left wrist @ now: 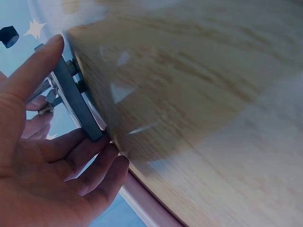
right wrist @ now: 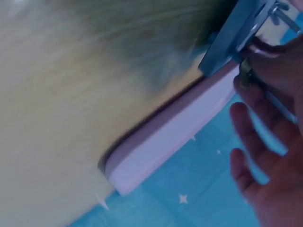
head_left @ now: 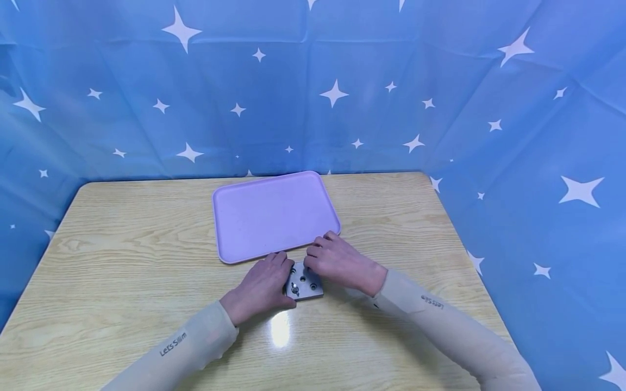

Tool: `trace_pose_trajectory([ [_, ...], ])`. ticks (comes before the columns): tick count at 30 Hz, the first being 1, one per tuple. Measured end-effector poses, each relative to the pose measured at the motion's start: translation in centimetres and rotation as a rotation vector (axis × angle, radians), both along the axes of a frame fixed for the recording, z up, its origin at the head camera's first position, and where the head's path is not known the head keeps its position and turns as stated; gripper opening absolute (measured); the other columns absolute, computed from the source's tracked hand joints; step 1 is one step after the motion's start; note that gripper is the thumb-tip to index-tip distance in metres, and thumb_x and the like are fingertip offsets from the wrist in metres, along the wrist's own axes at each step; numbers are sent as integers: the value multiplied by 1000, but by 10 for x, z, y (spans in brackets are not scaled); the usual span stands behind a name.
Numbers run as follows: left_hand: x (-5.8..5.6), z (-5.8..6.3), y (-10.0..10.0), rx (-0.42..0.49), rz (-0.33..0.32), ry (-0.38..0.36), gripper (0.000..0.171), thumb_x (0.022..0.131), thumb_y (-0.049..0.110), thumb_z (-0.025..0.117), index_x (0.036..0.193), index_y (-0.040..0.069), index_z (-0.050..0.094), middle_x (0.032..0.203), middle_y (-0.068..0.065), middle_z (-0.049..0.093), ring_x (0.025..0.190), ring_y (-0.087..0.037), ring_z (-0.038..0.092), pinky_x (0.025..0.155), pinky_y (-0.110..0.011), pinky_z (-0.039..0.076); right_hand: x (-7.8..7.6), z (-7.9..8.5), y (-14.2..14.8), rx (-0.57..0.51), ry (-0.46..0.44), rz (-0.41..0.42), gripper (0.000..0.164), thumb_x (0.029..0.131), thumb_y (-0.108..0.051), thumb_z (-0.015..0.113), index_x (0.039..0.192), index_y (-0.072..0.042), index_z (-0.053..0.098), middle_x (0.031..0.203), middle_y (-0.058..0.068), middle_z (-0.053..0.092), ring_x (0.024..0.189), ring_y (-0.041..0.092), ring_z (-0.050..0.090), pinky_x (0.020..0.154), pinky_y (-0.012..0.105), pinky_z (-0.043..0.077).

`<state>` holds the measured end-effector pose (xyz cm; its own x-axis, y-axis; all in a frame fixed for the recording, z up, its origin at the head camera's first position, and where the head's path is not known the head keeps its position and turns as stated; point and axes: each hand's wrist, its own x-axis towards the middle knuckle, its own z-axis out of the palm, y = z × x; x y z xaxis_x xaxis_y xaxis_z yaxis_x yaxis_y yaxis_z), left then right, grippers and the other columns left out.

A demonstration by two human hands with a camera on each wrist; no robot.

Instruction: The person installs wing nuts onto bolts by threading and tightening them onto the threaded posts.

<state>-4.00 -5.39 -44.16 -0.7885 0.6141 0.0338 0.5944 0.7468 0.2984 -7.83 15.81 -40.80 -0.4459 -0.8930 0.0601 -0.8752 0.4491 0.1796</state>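
A small grey metal plate (head_left: 308, 292) with several round holes lies just in front of the tray. My left hand (head_left: 264, 282) grips its left side, thumb at the near edge and fingers at the far edge. Near the plate's left edge stands a threaded bolt with a wing nut (head_left: 295, 289). Bolt ends (left wrist: 72, 68) stick out beneath the plate (left wrist: 78, 101) in the left wrist view. At the plate's far right corner is my right hand (head_left: 342, 263), its thumb and index finger pinching a small brass-coloured metal piece (right wrist: 245, 74), partly hidden by the fingers.
Behind the hands a shallow purple tray (head_left: 276, 214) lies on the wooden table (head_left: 146, 233). A small dark object (head_left: 375, 306) shows beside the right sleeve. A dark hexagonal piece (left wrist: 8, 37) appears beyond the left thumb. Blue star-patterned curtains (head_left: 293, 81) hang behind and beside the table.
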Motion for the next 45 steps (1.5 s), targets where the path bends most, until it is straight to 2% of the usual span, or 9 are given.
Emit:
trace_pose_trajectory([
  [7, 1, 1, 0, -13, -3, -2, 73, 58, 49, 86, 107, 2, 60, 91, -2, 47, 82, -20, 46, 67, -33, 43, 8, -9, -8, -211, -133, -232, 10, 86, -21, 68, 77, -17, 68, 70, -7, 60, 66, 12, 52, 64, 31, 39],
  [13, 0, 0, 0, -8, -3, 17, 73, 57, 49, 86, 106, 2, 60, 90, -3, 47, 81, -20, 46, 67, -33, 43, 13, -10, -9, -236, -162, -300, 11, 86, -27, 68, 81, -17, 69, 72, -7, 60, 64, 13, 52, 60, 31, 39],
  [17, 1, 0, 0, -12, -1, 40, 72, 56, 50, 86, 104, 4, 60, 90, -3, 48, 80, -20, 47, 66, -33, 43, 9, -2, -4, -175, -193, -234, 25, 89, -37, 65, 102, -15, 69, 95, -3, 66, 88, 16, 57, 76, 36, 43],
  [20, 1, 0, -1, -5, -1, 43, 71, 55, 49, 87, 104, 4, 60, 90, -3, 48, 81, -20, 47, 67, -34, 43, 4, 7, 3, -103, -200, -97, 29, 90, -27, 66, 118, -18, 64, 116, -6, 62, 110, 17, 53, 87, 39, 41],
  [24, 0, 0, -1, -7, -4, 32, 72, 56, 48, 87, 106, 3, 61, 90, -3, 48, 81, -20, 47, 68, -34, 43, -2, 12, 10, 16, -121, 92, 37, 90, -10, 66, 124, -22, 62, 129, -9, 58, 124, 20, 47, 90, 42, 39],
  [27, 0, 0, -1, -12, -4, 23, 72, 56, 48, 87, 106, 3, 61, 90, -3, 48, 80, -19, 47, 68, -33, 43, -4, 10, 12, 64, -61, 155, 39, 88, -9, 68, 125, -23, 63, 129, -9, 58, 126, 21, 46, 90, 42, 39],
  [32, 0, 0, -1, -3, -1, 16, 71, 56, 48, 87, 105, 4, 60, 88, -2, 47, 79, -19, 46, 66, -33, 42, -5, 9, 11, 68, -17, 178, 35, 86, -13, 72, 119, -22, 67, 122, -10, 62, 123, 19, 47, 91, 40, 39],
  [37, 0, 1, 0, 22, 4, 8, 70, 54, 45, 88, 103, 4, 60, 87, -1, 46, 78, -18, 46, 65, -33, 41, -7, 7, 11, 47, 28, 183, 24, 86, -16, 70, 109, -22, 70, 111, -11, 65, 118, 18, 50, 91, 40, 39],
  [45, 0, 1, 1, 23, 4, 14, 70, 54, 46, 88, 102, 3, 60, 87, -1, 46, 78, -19, 46, 65, -33, 42, -6, 2, 6, 20, 36, 121, 11, 88, -16, 67, 98, -19, 67, 99, -7, 64, 102, 17, 54, 87, 37, 39],
])
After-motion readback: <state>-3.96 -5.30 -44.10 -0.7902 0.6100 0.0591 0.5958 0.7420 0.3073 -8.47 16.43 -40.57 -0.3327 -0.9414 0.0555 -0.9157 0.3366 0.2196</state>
